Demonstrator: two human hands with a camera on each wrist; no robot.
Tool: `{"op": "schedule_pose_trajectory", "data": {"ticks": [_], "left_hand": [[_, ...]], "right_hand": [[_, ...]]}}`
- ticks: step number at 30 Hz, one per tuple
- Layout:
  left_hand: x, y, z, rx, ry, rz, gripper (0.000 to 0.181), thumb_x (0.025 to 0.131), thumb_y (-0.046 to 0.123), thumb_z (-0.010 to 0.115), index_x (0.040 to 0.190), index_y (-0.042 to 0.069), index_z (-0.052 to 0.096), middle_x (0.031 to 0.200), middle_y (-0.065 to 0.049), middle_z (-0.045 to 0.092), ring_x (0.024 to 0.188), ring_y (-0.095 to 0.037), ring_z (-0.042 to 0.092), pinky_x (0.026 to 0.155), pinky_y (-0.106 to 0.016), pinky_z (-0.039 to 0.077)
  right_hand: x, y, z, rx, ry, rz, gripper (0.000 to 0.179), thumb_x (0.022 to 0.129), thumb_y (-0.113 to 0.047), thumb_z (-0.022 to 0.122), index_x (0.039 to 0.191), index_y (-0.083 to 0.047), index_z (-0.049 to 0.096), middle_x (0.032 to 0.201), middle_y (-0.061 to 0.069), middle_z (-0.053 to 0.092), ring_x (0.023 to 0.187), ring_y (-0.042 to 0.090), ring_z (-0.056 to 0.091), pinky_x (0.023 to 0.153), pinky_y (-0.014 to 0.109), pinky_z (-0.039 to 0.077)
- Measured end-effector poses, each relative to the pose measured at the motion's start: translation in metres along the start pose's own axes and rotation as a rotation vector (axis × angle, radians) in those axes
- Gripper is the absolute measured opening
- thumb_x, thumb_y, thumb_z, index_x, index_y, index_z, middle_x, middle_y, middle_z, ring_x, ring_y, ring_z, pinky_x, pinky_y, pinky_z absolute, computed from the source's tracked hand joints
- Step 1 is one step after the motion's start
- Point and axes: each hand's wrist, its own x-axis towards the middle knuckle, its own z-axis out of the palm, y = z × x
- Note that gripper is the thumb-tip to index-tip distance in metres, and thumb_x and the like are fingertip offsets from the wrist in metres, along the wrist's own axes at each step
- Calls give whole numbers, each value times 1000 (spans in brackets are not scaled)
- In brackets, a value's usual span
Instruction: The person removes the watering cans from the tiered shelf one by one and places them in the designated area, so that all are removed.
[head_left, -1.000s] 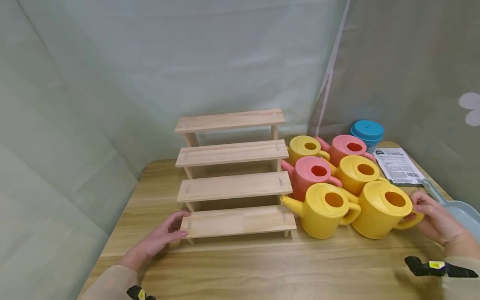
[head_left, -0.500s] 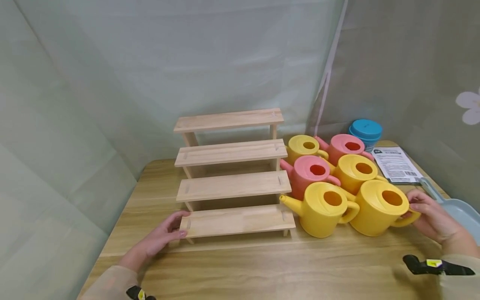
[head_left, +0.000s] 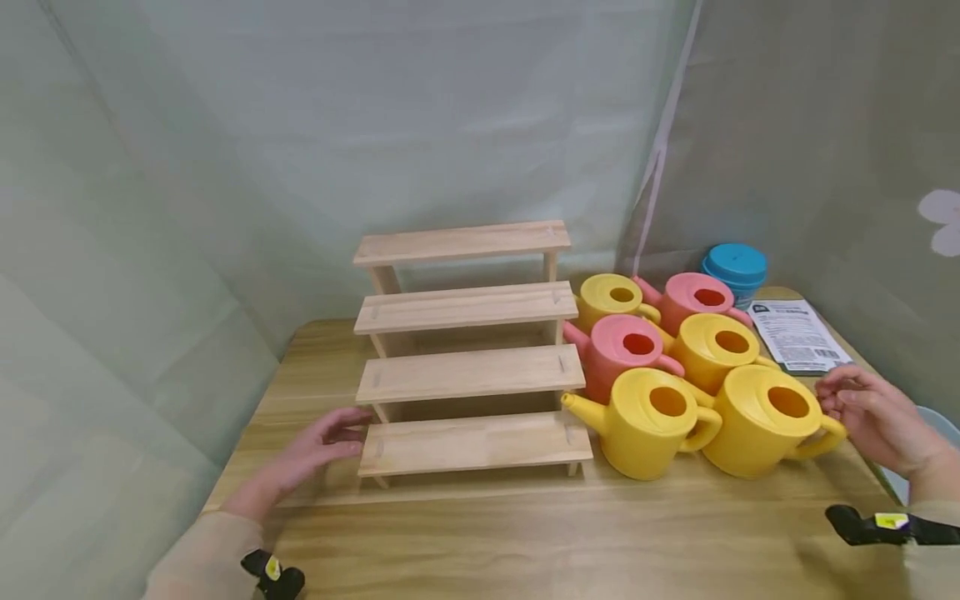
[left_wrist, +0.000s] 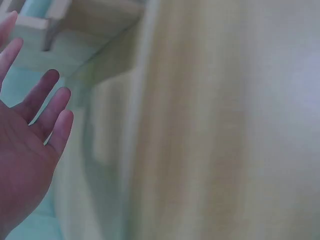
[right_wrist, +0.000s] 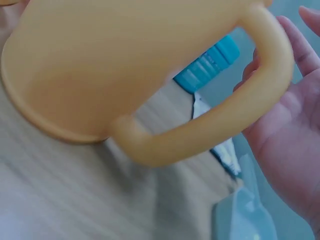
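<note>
A four-tier wooden step rack [head_left: 472,444] stands mid-table with its boards bare. My left hand [head_left: 324,448] hovers just left of the lowest board, fingers loosely spread and holding nothing; its spread fingers also show in the left wrist view. To the right of the rack, yellow and pink watering cans stand grouped, spouts pointing left. My right hand [head_left: 879,421] is beside the handle of the front right yellow watering can [head_left: 750,442], fingers relaxed. In the right wrist view that hand [right_wrist: 295,125] lies behind the yellow handle [right_wrist: 215,130], not curled round it.
A blue-lidded tub [head_left: 737,267] and a printed packet [head_left: 797,335] lie at the back right of the wooden table [head_left: 525,542]. A pale blue scoop [right_wrist: 245,215] is partly hidden by my right hand. Fabric walls close in behind and at both sides.
My left hand has let go of the rack's lowest board and drawn back left. The right hand has released the can's handle and moved slightly right. Rack and cans stay put.
</note>
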Motion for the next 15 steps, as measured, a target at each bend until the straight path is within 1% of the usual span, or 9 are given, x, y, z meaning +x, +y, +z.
{"op": "schedule_pose_trajectory", "data": {"ticks": [3,4,5,8,11,13,15], "left_hand": [[4,9,-11,0,8,1,51,93,14,57,137,-1,35,137,-27,39,119,-47,41,86,-28,44],[5,13,-15,-2,9,7,51,94,15,56,138,-1,34,138,-27,38,119,-46,40,87,-27,44],[6,17,-20,8,21,16,52,94,16,56,138,-1,34,138,-26,39,119,-43,42,87,-25,44],[9,34,-37,45,66,52,50,95,15,55,138,0,34,137,-25,40,117,-25,48,86,-20,43],[14,51,-52,93,111,96,49,96,14,54,139,0,35,135,-25,43,109,-7,51,84,-18,43],[18,61,-60,118,126,118,49,96,14,53,139,1,34,135,-24,43,107,-4,51,84,-17,43],[21,70,-68,153,142,119,50,96,16,53,141,4,33,135,-22,44,108,-4,50,84,-16,42]], "right_hand": [[4,-13,1,-29,13,12,51,93,16,12,114,1,56,105,10,60,87,19,59,76,26,50],[7,-18,1,-50,18,13,51,93,17,13,114,1,56,104,10,61,87,19,59,75,26,50],[11,-23,2,-84,26,15,50,93,17,14,114,1,56,103,9,61,86,18,58,74,25,50],[24,-36,6,-226,97,35,45,93,17,22,112,-3,58,98,7,60,81,16,57,71,22,49],[37,-45,12,-354,184,75,39,94,14,30,111,-8,58,95,4,57,77,15,55,69,19,49],[45,-49,17,-473,243,117,36,94,11,36,111,-13,57,95,1,56,76,13,54,69,17,48],[52,-52,21,-614,285,166,34,95,7,40,112,-19,55,98,-2,54,77,11,53,69,15,47]]}}
